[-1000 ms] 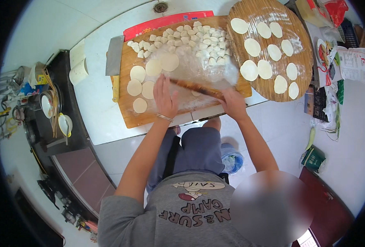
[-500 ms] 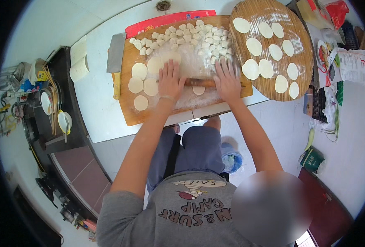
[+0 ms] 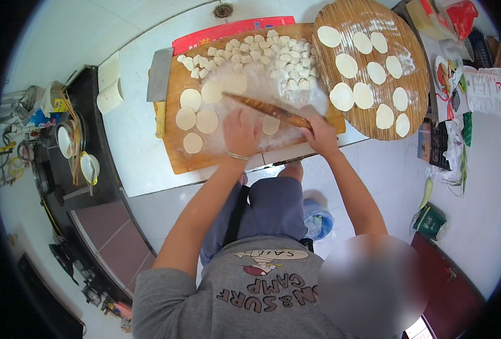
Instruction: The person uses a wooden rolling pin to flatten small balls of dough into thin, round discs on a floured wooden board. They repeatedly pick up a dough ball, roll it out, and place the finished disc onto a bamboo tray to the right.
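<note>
My right hand (image 3: 322, 135) is closed round the right end of a wooden rolling pin (image 3: 267, 108). The pin slants across the floured wooden board (image 3: 182, 164), its far end pointing up and left. A small flattened dough round (image 3: 271, 125) lies on the board below the pin. Just left of that round is my left hand (image 3: 241, 133), off the pin, its fingers smeared by motion. Several rolled dough wrappers (image 3: 207, 121) lie along the board's left part. Small cut dough pieces (image 3: 254, 47) cover its far side, dusted with flour.
A cleaver (image 3: 160, 76) with a yellow handle lies at the board's left edge. On the right, a round wooden board (image 3: 395, 116) carries several wrappers and overlaps the cutting board. A blue bin (image 3: 318, 225) stands on the floor below the counter's front edge.
Both hands were flat on the level rolling pin. Now the left hand has come off it and drawn nearer, while the right hand grips one end and the pin has swung to a slant.
</note>
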Demonstrator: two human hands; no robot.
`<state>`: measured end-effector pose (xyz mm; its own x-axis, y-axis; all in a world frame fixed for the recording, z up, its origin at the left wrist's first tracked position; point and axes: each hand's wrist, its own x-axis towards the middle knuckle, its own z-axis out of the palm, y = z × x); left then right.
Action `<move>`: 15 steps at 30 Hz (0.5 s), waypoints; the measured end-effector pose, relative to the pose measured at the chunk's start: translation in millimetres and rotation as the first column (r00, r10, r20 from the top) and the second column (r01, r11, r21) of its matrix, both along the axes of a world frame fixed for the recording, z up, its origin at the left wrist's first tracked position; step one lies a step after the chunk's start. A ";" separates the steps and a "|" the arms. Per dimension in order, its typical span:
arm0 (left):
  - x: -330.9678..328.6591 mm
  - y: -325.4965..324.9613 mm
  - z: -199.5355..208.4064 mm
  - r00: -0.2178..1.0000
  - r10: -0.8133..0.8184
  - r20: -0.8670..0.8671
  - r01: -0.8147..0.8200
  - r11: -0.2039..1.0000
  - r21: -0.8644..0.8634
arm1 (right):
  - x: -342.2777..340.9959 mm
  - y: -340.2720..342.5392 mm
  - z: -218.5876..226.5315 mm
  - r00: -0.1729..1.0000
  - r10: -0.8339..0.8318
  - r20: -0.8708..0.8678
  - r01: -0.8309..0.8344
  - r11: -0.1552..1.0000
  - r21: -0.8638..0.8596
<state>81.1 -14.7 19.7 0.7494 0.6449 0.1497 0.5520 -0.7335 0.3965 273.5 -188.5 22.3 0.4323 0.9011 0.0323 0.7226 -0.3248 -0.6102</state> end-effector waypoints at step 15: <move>-23.8 -17.5 -14.0 0.987 -0.128 -0.095 0.135 0.988 0.075 | -3.2 -16.6 8.3 0.968 0.154 0.199 -0.116 0.974 -0.192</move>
<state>57.3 -32.2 5.7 0.8396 0.5283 0.1259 0.4791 -0.8297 0.2863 270.3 -205.1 30.6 0.3067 0.9502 -0.0563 0.8735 -0.3044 -0.3798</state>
